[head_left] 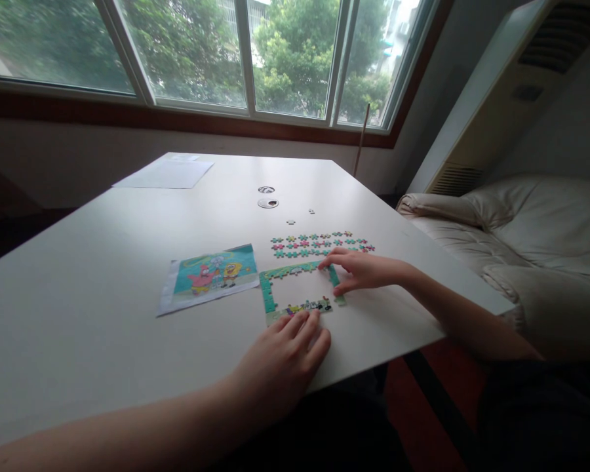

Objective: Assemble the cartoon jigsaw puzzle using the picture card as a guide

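A jigsaw border frame [270, 295], teal-edged and hollow in the middle, lies on the white table [103, 262]. My left hand [280, 360] rests flat on the table at the frame's near edge, fingers stretched out and touching the bottom row of pieces. My right hand [361, 270] lies over the frame's right side, fingers extended, fingertips pressing the top right corner and thumb near the right strip. Loose puzzle pieces [319, 244] are laid out in rows just beyond the frame. A cartoon reference picture [211, 275] lies to the left of the frame.
White paper sheets [164, 174] lie at the far left of the table. A round cable port [268, 202] and two small stray pieces sit past the loose pieces. A cream cushioned sofa [535, 242] stands to the right, windows behind.
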A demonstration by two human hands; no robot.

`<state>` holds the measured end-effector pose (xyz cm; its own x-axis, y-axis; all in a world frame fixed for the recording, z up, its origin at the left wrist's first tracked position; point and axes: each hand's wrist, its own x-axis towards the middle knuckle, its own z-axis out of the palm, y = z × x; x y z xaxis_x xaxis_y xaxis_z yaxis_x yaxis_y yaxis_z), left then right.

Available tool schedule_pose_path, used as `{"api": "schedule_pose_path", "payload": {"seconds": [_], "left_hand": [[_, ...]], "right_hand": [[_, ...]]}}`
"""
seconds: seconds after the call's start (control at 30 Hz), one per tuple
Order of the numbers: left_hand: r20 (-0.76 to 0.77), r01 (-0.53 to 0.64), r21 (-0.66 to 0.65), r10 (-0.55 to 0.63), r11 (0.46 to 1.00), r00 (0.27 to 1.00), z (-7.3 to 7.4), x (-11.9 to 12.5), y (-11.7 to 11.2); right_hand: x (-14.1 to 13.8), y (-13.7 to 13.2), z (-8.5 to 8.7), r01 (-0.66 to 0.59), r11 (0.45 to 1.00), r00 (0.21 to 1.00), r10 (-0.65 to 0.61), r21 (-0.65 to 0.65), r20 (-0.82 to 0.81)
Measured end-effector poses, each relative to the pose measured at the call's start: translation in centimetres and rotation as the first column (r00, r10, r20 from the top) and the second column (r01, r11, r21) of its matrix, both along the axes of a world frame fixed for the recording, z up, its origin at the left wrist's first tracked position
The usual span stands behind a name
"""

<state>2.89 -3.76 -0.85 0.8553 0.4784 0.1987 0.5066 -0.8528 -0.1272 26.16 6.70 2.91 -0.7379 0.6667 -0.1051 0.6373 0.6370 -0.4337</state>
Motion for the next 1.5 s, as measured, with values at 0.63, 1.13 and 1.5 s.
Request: {"api": "schedule_pose_path", "payload": {"seconds": [0.63,1.13,1.5], "left_hand": [[0.017,-0.002,0.029,0.002,1.0,1.0,-0.3,-0.3,-0.1],[0.035,0.013,0.015,-0.014,1.0,0.999,-0.2,-0.2,0.1],[0.015,0.01,0.008,-0.01,1.0,1.0,-0.1,-0.2,-0.2]], "right_hand": [[0.2,0.3,-0.7,0.008,1.0,1.0,-0.008,-0.013,-0.001],[0.2,0.0,-0.3,0.011,0.998,1.0,-0.01,-0.057,0.023],[-0.8,6.3,1.4,0.08,0.997,0.996,-0.08,0.01,0.031]]}}
